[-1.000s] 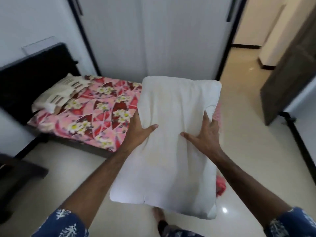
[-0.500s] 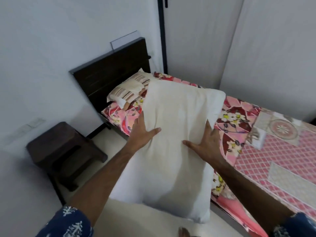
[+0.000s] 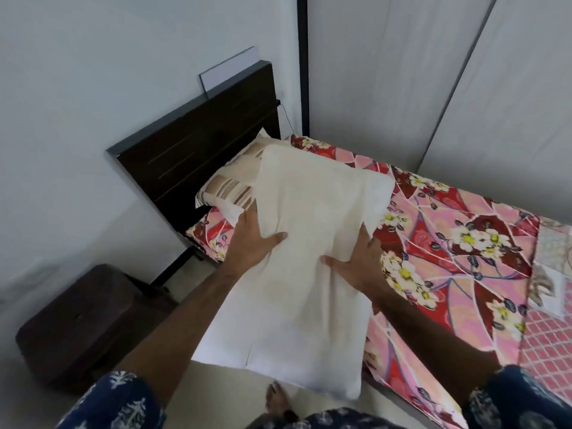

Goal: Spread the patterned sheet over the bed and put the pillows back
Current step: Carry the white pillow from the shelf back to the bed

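I hold a large white pillow [image 3: 306, 252] lengthwise in front of me, over the near edge of the bed. My left hand [image 3: 252, 239] grips its left side, thumb on top. My right hand [image 3: 356, 258] grips its right side, thumb on top, fingers hidden beneath. The pillow's far end overlaps a striped beige pillow [image 3: 229, 184] that lies at the head of the bed. The pink and red floral sheet [image 3: 458, 243] covers the mattress. A dark wooden headboard [image 3: 198, 153] stands against the wall.
A dark low stool [image 3: 80, 323] stands on the floor to the left of the bed. White wardrobe doors [image 3: 433, 75] rise behind the bed. A pink checked cloth [image 3: 548, 345] lies on the sheet at the right. My bare foot [image 3: 277, 400] is below the pillow.
I have turned left and stepped toward the head of the bed. The white pillow, still in both hands, has moved over the bed edge and onto the striped pillow's side.
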Demonstrator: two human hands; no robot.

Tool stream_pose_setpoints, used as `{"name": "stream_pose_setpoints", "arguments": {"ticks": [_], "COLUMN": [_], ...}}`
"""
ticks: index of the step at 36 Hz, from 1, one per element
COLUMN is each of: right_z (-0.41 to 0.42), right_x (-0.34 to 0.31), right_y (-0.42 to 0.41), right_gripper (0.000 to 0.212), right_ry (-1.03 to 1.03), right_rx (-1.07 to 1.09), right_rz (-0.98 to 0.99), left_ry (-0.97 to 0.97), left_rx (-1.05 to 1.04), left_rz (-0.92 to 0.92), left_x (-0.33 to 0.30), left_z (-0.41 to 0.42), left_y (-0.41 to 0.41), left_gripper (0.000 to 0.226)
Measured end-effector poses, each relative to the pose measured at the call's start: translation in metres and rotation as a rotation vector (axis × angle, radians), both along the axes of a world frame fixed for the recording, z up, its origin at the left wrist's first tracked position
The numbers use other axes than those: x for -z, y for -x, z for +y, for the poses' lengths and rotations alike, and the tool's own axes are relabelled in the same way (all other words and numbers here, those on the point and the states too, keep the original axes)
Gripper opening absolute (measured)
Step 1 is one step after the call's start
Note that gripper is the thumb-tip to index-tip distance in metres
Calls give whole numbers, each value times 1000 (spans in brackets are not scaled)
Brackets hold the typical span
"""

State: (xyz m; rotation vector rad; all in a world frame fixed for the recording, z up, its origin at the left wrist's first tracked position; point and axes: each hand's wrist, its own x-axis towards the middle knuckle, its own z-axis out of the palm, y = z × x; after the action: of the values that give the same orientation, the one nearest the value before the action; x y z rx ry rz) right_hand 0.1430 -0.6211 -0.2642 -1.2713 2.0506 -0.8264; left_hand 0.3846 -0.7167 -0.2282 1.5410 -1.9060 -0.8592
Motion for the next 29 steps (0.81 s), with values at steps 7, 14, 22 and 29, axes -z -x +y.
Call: {"name": "stream_pose_setpoints", "arguments": {"ticks": [7, 14, 22, 29], "right_z": [-103, -222, -361, -469], "right_x": [6, 30, 91, 159], "right_y": [-39, -50, -38, -26], "right_gripper": [128, 132, 130, 130], "right_ry": [-56, -81, -114, -151], "right_rx": [83, 147, 207, 255], "right_rz": [-84, -110, -179, -200], "left_ry": [-43, -22, -38, -64], "left_rx": [131, 163, 167, 204], "left_rz": [-31, -47, -117, -224], "left_x": [12, 29, 70, 126], "left_z": [-146, -262, -401, -523], "left_y": [-33, -32, -9, 14], "left_gripper": [108, 112, 108, 109]}}
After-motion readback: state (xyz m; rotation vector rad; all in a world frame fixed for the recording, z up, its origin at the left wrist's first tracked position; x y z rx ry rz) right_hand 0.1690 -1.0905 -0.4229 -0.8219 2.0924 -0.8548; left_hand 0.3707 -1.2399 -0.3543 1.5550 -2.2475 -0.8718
